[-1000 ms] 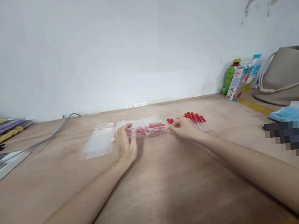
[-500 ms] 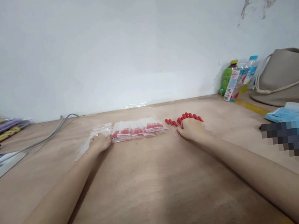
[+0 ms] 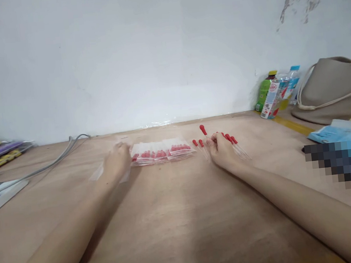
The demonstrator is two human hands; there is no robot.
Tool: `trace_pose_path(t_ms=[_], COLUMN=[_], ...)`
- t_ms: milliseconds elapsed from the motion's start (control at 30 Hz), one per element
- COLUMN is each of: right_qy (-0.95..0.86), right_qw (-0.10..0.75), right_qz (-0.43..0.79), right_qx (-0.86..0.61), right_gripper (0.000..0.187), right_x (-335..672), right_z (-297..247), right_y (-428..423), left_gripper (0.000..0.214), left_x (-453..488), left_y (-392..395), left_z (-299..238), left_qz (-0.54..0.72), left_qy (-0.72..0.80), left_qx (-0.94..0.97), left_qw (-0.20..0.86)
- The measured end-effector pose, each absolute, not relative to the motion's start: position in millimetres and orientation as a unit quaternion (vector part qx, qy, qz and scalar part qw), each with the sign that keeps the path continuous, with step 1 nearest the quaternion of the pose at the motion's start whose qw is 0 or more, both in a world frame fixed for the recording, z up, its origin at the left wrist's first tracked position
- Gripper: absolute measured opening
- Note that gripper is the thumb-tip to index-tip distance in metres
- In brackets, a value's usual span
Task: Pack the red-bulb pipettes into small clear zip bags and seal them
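At our far left a thin grey cable [image 3: 59, 159] runs across the light-brown wooden tabletop [image 3: 172, 219]; next, our left hand [image 3: 116, 159], blurred, is over the flat, clear plastic bags [image 3: 96, 173], and we cannot tell whether its fingers grip one; just right of it lies a row of clear plastic packets with red bulbs inside [image 3: 161, 149], between our two hands; beyond these, two slim clear droppers with red bulbs [image 3: 194, 143] lie just left of our right hand [image 3: 221, 149]; that hand pinches a single red-bulbed dropper [image 3: 203, 130], its bulb raised above the fingertips; more red-bulbed droppers [image 3: 233, 139] lie fanned out against its right side; well apart, at far right, stand drink bottles [image 3: 264, 93].
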State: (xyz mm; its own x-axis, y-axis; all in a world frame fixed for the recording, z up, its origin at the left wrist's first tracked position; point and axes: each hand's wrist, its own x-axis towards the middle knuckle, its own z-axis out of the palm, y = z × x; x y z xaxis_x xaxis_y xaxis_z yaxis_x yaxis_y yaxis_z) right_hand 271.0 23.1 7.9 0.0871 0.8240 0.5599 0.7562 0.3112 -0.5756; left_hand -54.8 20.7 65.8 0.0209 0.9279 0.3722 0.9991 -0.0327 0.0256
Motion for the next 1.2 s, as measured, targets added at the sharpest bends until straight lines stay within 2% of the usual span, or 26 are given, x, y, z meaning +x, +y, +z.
trace_pose_path(t_ms=[33, 100, 200, 367, 533, 867, 1067, 1200], right_qy=[-0.672, -0.656, -0.623, -0.583, -0.54, -0.511, -0.513, -0.539], right_qw=[0.491, 0.555, 0.617, 0.621, 0.623, 0.633, 0.593, 0.574], right_qz=[0.052, 0.074, 0.113, 0.279, 0.354, 0.399, 0.483, 0.471], right_qx=[-0.552, -0.506, -0.468, -0.442, -0.442, -0.423, -0.389, -0.397], right_gripper=[0.021, 0.018, 0.027, 0.066, 0.08, 0.073, 0.051, 0.047], right_x=[271.4, 270.7, 267.3, 267.7, 273.0, 266.4, 266.6, 277.1], right_z=[3.8, -3.6, -10.2, -11.1, -10.2, -6.9, -7.6, -4.9], right_y=[22.9, 21.1, 14.2, -0.5, -3.3, -12.1, -15.7, -11.7], left_gripper=[0.027, 0.034, 0.039, 0.048, 0.049, 0.048, 0.053, 0.053], left_x=[-39.9, -8.7, 27.0, 39.8, 39.6, 43.0, 43.8, 43.7], left_y=[14.7, 0.3, -21.3, -36.7, -41.0, -45.9, -43.5, -41.5], left_z=[67.4, 63.9, 44.5, 16.1, 17.8, 17.7, 16.5, 14.6], left_qz=[-0.156, -0.174, -0.168, -0.132, -0.086, -0.089, -0.148, -0.166], left_qy=[-0.647, -0.509, -0.37, -0.379, -0.345, -0.33, -0.346, -0.349], left_qx=[-0.734, -0.839, -0.914, -0.916, -0.93, -0.933, -0.917, -0.911], left_qw=[0.132, 0.078, 0.023, -0.018, -0.091, -0.112, -0.134, -0.146])
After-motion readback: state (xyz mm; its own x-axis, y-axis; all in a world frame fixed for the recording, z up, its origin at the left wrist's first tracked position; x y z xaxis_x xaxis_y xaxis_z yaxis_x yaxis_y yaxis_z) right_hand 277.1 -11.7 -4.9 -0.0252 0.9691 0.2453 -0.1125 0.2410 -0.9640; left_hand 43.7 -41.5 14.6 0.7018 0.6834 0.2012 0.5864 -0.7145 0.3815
